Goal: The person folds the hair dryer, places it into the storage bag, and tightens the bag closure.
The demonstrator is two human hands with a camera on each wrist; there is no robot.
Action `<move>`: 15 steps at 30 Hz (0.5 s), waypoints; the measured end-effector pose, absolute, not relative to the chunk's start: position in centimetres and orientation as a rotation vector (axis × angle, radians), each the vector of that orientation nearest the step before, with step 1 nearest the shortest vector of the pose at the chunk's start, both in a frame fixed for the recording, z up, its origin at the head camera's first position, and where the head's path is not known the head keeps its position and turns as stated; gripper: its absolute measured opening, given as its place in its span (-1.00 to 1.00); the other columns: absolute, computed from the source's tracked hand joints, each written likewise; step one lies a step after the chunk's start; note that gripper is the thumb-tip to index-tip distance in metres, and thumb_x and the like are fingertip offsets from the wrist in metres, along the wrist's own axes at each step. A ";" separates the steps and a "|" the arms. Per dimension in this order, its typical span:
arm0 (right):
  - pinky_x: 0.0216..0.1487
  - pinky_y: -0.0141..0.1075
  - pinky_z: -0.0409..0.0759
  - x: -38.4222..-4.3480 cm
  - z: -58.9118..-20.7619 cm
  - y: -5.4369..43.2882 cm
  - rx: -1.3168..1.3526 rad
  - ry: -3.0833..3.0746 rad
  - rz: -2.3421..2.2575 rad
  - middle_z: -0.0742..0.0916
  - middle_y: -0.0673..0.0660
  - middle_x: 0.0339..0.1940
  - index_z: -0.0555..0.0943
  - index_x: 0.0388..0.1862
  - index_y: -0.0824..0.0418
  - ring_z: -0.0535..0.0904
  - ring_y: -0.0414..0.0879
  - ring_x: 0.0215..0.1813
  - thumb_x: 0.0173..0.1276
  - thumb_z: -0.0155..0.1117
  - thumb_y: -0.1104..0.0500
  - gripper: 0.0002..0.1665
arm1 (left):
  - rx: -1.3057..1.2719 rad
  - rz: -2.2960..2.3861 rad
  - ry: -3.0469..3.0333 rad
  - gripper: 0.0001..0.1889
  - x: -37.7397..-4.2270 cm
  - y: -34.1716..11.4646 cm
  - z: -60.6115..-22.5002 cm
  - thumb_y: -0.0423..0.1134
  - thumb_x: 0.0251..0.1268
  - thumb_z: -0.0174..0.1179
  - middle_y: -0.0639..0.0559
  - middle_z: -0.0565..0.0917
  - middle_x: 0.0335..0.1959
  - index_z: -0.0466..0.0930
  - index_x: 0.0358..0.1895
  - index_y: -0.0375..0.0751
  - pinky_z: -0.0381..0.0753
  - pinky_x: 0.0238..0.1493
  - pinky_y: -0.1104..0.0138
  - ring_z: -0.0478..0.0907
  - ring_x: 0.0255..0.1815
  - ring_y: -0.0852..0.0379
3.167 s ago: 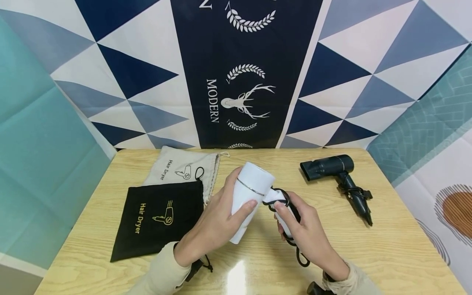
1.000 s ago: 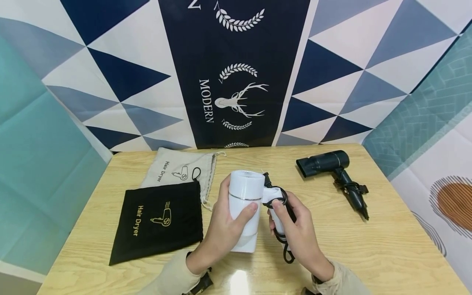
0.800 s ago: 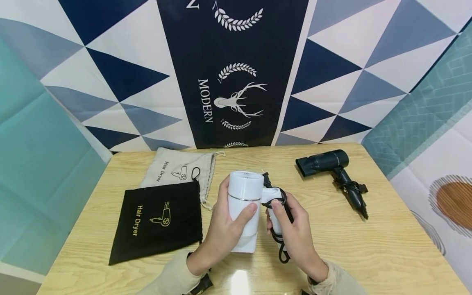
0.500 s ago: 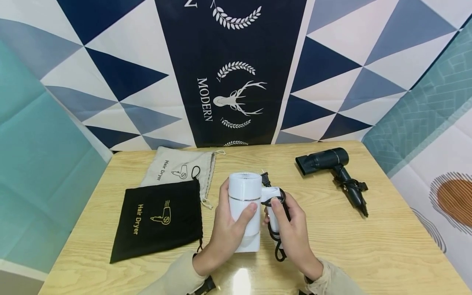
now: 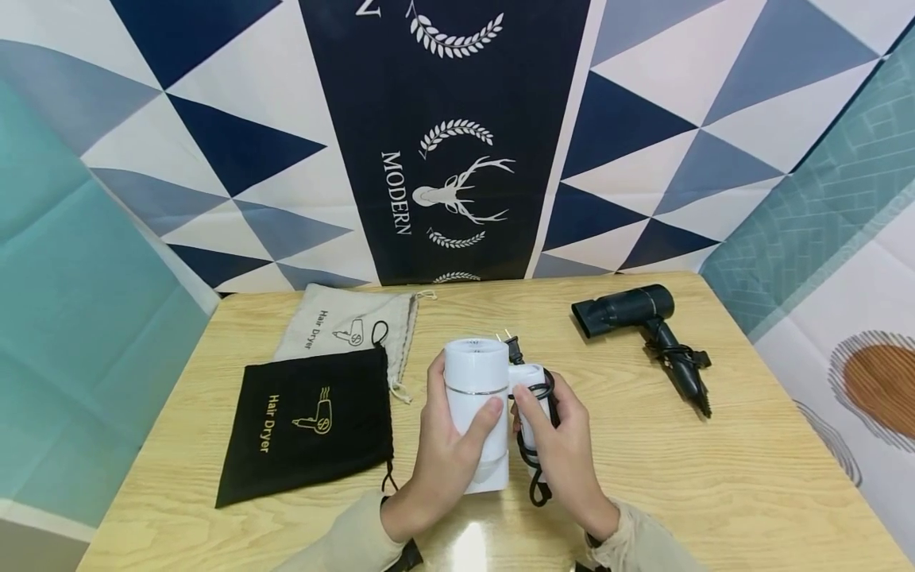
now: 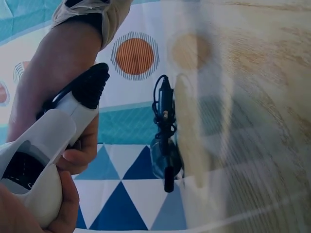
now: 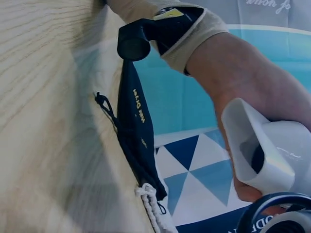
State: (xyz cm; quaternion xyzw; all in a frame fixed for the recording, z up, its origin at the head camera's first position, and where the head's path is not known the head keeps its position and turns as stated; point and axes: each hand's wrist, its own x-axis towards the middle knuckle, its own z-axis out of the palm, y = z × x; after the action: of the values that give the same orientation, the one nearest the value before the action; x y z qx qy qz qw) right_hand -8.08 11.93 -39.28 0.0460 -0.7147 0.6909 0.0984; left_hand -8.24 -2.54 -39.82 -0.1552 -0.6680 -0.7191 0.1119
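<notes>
Both hands hold a white hair dryer (image 5: 475, 365) above the front middle of the table. My left hand (image 5: 445, 453) grips its barrel, thumb across the front. My right hand (image 5: 568, 457) grips the handle, around which a black cord (image 5: 527, 453) is wound. Barrel and handle stand side by side, nearly parallel. The two-pin plug (image 5: 513, 349) sticks up behind the handle. In the right wrist view the flat white nozzle (image 7: 272, 172) shows its opening. Fingers behind the barrel are mostly hidden in the head view.
A black hair dryer (image 5: 622, 310) with its cord wrapped lies at the back right of the wooden table (image 5: 715, 492). At left, a black drawstring pouch (image 5: 286, 469) overlaps a beige pouch (image 5: 303, 318). A patterned cloth wall (image 5: 457, 103) stands behind.
The white hair dryer's barrel has turned from tilted to nearly upright, and the handle has swung in alongside it. Its plug has come into view. Both hands keep their grip.
</notes>
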 end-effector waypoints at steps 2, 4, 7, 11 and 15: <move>-0.44 -0.23 0.62 -8.1 -39.2 12.1 0.140 -2.132 2.044 0.60 0.26 -0.38 0.54 -0.04 0.30 0.57 -0.02 -0.45 0.51 0.17 0.23 -0.84 | -0.447 -2.103 -1.980 -0.28 -8.2 -2.5 -39.7 -0.28 0.39 0.22 -0.07 0.55 0.09 0.04 0.49 0.08 0.68 -0.19 0.15 0.60 -0.12 -0.02; -0.46 -0.22 0.62 -8.1 -39.1 12.2 0.149 -2.159 2.016 0.60 0.27 -0.41 0.54 -0.08 0.30 0.57 -0.02 -0.47 0.49 0.17 0.27 -0.88 | -0.444 -2.105 -1.989 -0.28 -8.2 -2.5 -39.6 -0.28 0.39 0.22 -0.06 0.54 0.09 0.04 0.49 0.09 0.68 -0.20 0.15 0.60 -0.12 -0.03; -0.47 -0.21 0.63 -8.3 -39.0 12.3 0.162 -2.194 2.001 0.61 0.28 -0.44 0.54 -0.13 0.31 0.58 -0.02 -0.49 0.48 0.19 0.24 -0.88 | -0.439 -2.099 -1.998 -0.27 -8.1 -2.6 -39.5 -0.26 0.38 0.23 -0.04 0.55 0.08 0.03 0.49 0.10 0.69 -0.22 0.15 0.61 -0.14 -0.01; -0.48 -0.22 0.63 -8.5 -38.9 12.3 0.181 -2.238 1.983 0.62 0.25 -0.47 0.55 -0.20 0.32 0.59 -0.03 -0.50 0.51 0.19 0.15 -0.78 | -0.440 -2.064 -2.017 -0.25 -7.9 -2.8 -39.6 -0.24 0.36 0.26 -0.03 0.57 0.03 0.02 0.49 0.13 0.69 -0.25 0.16 0.63 -0.19 0.01; -0.50 -0.24 0.62 -8.5 -39.2 12.4 0.207 -2.273 1.939 0.63 0.21 -0.49 0.54 -0.24 0.32 0.60 -0.05 -0.51 0.50 0.16 0.22 -0.84 | -0.430 -2.045 -2.030 -0.25 -7.9 -2.8 -39.7 -0.23 0.35 0.26 -0.05 0.56 0.04 0.04 0.48 0.11 0.68 -0.24 0.17 0.62 -0.19 0.00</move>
State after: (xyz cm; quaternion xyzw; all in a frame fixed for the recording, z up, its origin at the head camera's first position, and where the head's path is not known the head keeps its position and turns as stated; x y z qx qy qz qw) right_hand -8.53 12.42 -39.24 0.0688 -0.7569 0.6457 0.0732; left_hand -7.94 -2.76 -39.70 -0.1467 -0.6922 -0.6974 0.1140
